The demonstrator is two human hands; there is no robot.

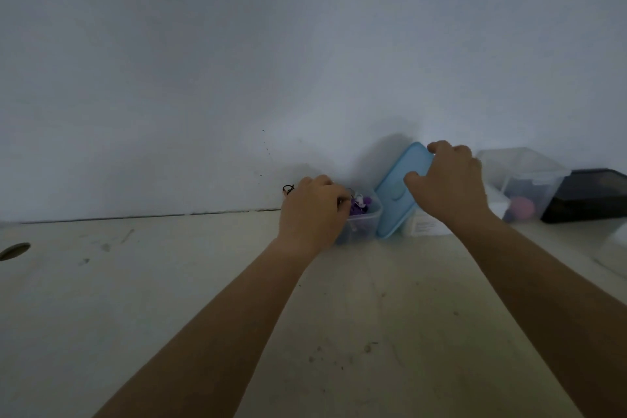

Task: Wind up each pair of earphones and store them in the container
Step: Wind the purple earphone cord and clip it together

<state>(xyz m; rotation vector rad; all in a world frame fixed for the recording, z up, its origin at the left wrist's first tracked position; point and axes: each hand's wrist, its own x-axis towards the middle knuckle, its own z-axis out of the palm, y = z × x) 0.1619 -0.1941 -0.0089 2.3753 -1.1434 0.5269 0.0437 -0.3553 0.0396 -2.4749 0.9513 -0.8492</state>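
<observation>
Item: clear plastic container [363, 224], rectangular, thin-walled, set at the far edge of the table [169, 299] against the wall [237, 61], centre-right. Contents: purple earphones [359, 206], coiled, partly seen above the rim.

Lid [400, 188]: pale blue plastic, smooth, rounded corners, raised oval in the middle. It was tilted steeply, lower edge beside the container's right wall, upper edge leaning right.

Right hand [449, 181]: arm outstretched, fingers curled over the lid's upper edge, thumb pressed on its near face; the lid was gripped.

Left hand [312, 212]: arm outstretched, back of hand upward, fingers curled round the container's left wall and rim; fingertips were hidden.

Black cable loop [288, 189]: seen just left of the left hand.

White labelled object [425, 227]: behind the lid, print too small to be read.

Further right: transparent box [524, 170] holding a pink ball [522, 209], touching a black angular case [588, 195].

Table surface: pale, matt, scuffed; round hole [15, 250] at the left edge.
</observation>
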